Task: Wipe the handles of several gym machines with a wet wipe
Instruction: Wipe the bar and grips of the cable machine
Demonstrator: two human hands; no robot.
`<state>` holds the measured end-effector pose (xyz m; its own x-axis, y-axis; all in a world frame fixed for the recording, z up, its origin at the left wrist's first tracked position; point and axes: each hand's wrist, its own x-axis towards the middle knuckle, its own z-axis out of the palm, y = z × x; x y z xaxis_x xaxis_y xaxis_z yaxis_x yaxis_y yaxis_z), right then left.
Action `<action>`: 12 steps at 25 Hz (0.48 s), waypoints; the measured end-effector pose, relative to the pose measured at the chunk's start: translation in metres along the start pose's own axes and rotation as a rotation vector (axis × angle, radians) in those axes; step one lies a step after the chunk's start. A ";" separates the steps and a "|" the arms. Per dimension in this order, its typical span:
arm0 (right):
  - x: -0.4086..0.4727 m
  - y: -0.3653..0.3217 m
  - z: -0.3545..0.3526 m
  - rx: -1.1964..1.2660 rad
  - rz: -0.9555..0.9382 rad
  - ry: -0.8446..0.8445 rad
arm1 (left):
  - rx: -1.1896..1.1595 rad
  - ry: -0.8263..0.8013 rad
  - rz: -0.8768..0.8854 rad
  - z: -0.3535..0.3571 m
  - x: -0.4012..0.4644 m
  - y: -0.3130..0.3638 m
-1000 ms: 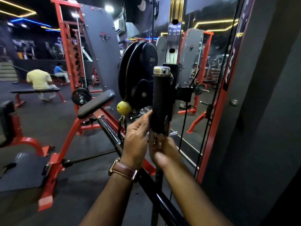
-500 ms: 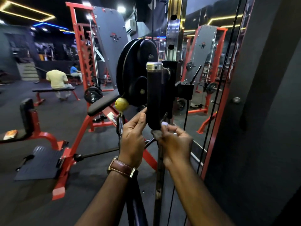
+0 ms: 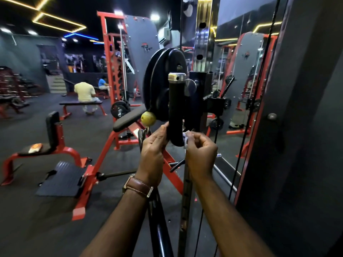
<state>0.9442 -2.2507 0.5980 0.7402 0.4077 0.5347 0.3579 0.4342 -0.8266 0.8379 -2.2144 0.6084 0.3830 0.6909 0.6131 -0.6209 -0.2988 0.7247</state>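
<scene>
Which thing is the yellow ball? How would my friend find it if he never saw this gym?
Look at the big black round weight plates in the middle, beside the shiny steel post. Just below their left edge hangs the yellow ball, above the left hand. It is the only yellow, round thing; everything near it is black or red.

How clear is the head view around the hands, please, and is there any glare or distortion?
Head view: the handle and both hands are sharp; the wet wipe is a small pale blur; ceiling lights flare; the mirror reflects red frames; wide-angle bending curves the edges.
</scene>
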 end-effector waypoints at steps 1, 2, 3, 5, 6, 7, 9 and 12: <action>0.000 0.003 0.000 -0.032 -0.025 -0.011 | 0.005 0.007 0.005 0.000 0.000 0.001; 0.000 0.002 0.002 -0.078 -0.044 -0.017 | 0.018 0.021 0.008 -0.001 0.002 -0.001; 0.002 0.000 0.003 -0.107 -0.054 -0.035 | 0.027 0.030 0.000 -0.002 0.003 -0.004; 0.006 -0.019 0.007 -0.013 0.018 -0.056 | 0.023 0.003 -0.048 -0.002 0.011 -0.010; 0.007 -0.028 0.010 0.079 0.065 -0.072 | 0.010 -0.022 -0.087 -0.001 0.015 -0.013; 0.008 -0.032 0.010 0.136 0.062 -0.079 | -0.006 -0.038 -0.135 0.000 0.019 -0.015; -0.002 -0.023 0.006 0.065 -0.074 -0.086 | 0.000 -0.048 -0.231 0.001 0.024 -0.018; -0.021 0.008 -0.007 -0.137 -0.207 -0.099 | 0.134 -0.078 -0.256 -0.001 0.025 -0.024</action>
<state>0.9349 -2.2611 0.5785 0.5865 0.4013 0.7036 0.5742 0.4066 -0.7106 0.8618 -2.1889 0.6060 0.5702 0.7039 0.4236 -0.4037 -0.2091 0.8907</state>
